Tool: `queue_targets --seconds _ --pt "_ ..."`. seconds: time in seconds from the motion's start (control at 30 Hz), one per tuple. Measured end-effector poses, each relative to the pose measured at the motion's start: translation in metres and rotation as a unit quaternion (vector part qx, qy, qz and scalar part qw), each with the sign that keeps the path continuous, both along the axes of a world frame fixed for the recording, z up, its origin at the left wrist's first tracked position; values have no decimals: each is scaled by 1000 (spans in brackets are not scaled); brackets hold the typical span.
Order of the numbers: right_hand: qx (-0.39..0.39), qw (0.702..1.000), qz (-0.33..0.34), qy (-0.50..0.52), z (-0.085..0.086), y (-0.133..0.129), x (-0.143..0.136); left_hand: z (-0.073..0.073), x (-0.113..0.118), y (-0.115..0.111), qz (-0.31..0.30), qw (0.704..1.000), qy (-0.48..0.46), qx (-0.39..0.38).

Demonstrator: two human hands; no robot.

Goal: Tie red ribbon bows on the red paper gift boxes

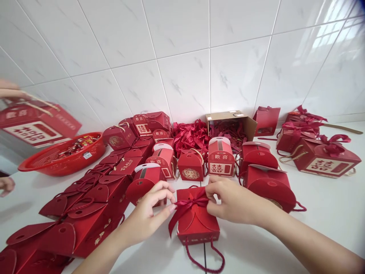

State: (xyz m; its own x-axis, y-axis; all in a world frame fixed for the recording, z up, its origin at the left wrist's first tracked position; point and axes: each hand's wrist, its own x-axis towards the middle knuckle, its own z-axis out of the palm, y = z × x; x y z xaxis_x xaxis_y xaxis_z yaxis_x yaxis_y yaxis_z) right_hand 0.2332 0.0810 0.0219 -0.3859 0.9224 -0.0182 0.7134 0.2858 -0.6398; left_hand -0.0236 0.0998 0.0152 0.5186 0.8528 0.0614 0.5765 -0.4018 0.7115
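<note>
In front of me a red gift box [196,228] rests on the white table, its petal-shaped flaps folded shut on top. A dark red satin ribbon [189,205] is tied across the box, with one tail hanging over its left side. My left hand [152,211] has thumb and fingertips closed on the ribbon at the left of the knot. On the other side my right hand [224,198] pinches the ribbon near the box's back right corner; its fingers hide that part. A twisted cord handle [207,262] droops from the near side onto the table.
Several red boxes [94,205] crowd the left, and more [221,156] stand behind. A ribbon pile [192,137] lies beside a cardboard box [232,123]. Ribboned boxes [327,158] sit right. Another person's hand [10,89] holds a larger box [40,121] above a red basket [94,152].
</note>
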Motion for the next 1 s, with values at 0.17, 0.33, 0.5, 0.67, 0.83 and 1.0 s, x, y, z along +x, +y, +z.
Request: queue_targets --seconds 0.17,0.33,0.5,0.67,0.83,1.0 --pt "58 998 -14 26 -3 -1 -3 1 11 1 -74 995 -49 -42" --pt "79 994 -6 -81 4 -2 3 -2 12 0 -23 985 114 127" --pt "93 991 -21 -92 1 0 5 0 7 -5 -32 981 119 150" --pt "115 989 -57 -72 -5 3 1 0 7 -5 -28 993 57 103" --pt "109 993 -43 7 -6 2 -8 2 12 -3 -34 999 -29 17" --pt "109 993 -27 43 -6 3 -6 2 21 -3 -20 997 -70 -9"
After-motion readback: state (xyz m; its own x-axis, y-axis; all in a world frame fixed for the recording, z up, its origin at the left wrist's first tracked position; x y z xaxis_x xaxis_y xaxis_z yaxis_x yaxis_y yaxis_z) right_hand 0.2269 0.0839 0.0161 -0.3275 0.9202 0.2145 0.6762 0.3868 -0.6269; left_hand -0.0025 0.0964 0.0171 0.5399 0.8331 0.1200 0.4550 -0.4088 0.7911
